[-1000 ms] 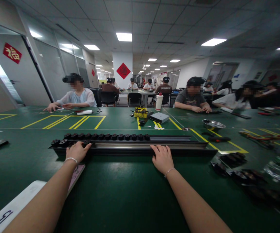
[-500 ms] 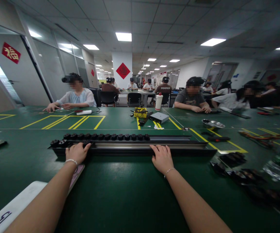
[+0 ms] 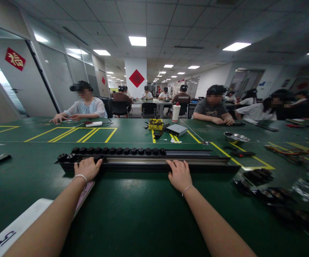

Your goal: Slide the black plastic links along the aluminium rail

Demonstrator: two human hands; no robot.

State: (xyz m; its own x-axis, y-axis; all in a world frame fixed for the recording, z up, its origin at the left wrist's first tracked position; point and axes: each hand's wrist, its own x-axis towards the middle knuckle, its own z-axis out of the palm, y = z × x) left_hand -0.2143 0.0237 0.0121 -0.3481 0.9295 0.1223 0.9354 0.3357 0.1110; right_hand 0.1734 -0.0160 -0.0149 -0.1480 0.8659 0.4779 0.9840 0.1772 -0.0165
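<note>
A long black rail (image 3: 197, 160) lies across the green table (image 3: 133, 214) in front of me, with a row of black socket modules (image 3: 117, 151) seated along its left half. My left hand (image 3: 88, 168) rests on the rail's near edge by its left end, fingers curled over the edge beside a module. My right hand (image 3: 179, 173) lies on the rail's near edge around its middle, fingers stretched onto the metal. Neither hand lifts anything.
Loose black socket modules (image 3: 261, 194) lie at the right. A white board (image 3: 18, 226) and a phone sit under my left forearm. Farther off are a yellow tool (image 3: 156, 124), a grey box (image 3: 176, 129), a white bottle (image 3: 175, 112) and a metal bowl (image 3: 234, 136). Other people sit across the table.
</note>
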